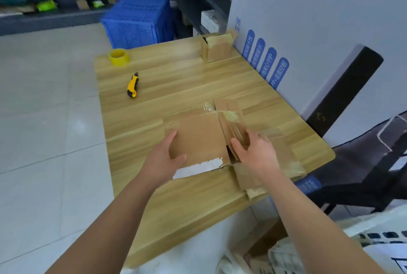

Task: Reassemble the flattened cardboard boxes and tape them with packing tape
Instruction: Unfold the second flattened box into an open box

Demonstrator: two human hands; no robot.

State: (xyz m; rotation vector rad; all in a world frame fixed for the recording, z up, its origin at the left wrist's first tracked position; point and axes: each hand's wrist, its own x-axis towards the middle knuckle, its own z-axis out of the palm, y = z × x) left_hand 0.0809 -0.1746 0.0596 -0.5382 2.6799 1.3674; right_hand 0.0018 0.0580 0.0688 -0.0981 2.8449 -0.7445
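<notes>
Head view: a flattened cardboard box (pixel 198 137) lies on the wooden table (pixel 176 81), toward its near right corner, with 1 flap reaching past the right edge. A torn white label strip (pixel 198 168) runs along the box's near side, and crumpled clear tape clings to its far side. The left hand (pixel 164 159) grasps the near left part of the flat panel, thumb on top and fingers laid along the panel's left edge. The right hand (pixel 255 154) grips a narrow panel that stands up at a tilt from the box's right side, fingers curled over it and thumb against its near face. A yellow packing tape roll (pixel 118 57) stands at the far left corner. A yellow and black utility knife (pixel 132 85) lies near the left edge, well apart from the box. A small assembled carton (pixel 217 50) sits at the far right corner, beside a large white carton (pixel 308 31) along the right edge. A blue crate (pixel 138 20) stands on the floor beyond the far edge.
</notes>
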